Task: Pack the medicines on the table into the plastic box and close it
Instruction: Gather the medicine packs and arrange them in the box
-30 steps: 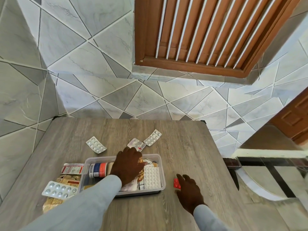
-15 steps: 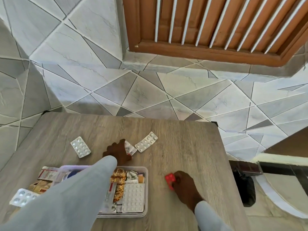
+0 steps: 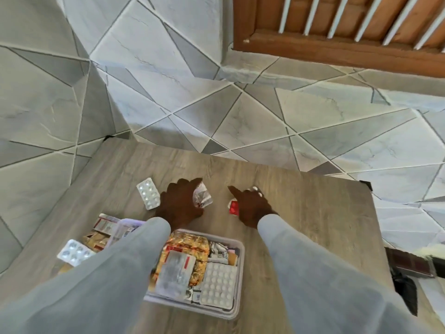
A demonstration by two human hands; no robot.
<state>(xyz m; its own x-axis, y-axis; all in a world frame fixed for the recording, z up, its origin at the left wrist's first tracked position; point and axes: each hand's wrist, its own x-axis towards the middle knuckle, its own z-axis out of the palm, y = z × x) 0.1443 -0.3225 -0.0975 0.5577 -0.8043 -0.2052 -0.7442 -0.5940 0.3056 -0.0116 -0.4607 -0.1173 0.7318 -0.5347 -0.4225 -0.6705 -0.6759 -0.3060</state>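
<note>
Over a wooden desk [image 3: 301,213], the left hand [image 3: 179,204] grasps a crinkled clear pill packet [image 3: 202,197] beyond the open plastic box [image 3: 237,280] of medicines, while the right hand [image 3: 250,206] pinches a red strip [image 3: 233,207] and covers a white blister pack [image 3: 256,191]; a silver blister pack [image 3: 148,196] lies just beside the left hand

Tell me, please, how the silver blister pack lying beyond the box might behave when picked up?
The silver blister pack is thin and flat, so probably light and slightly bendy. It lies flush on the table, so it may need sliding or edge-lifting. Foil looks smooth, perhaps slippery.
</note>
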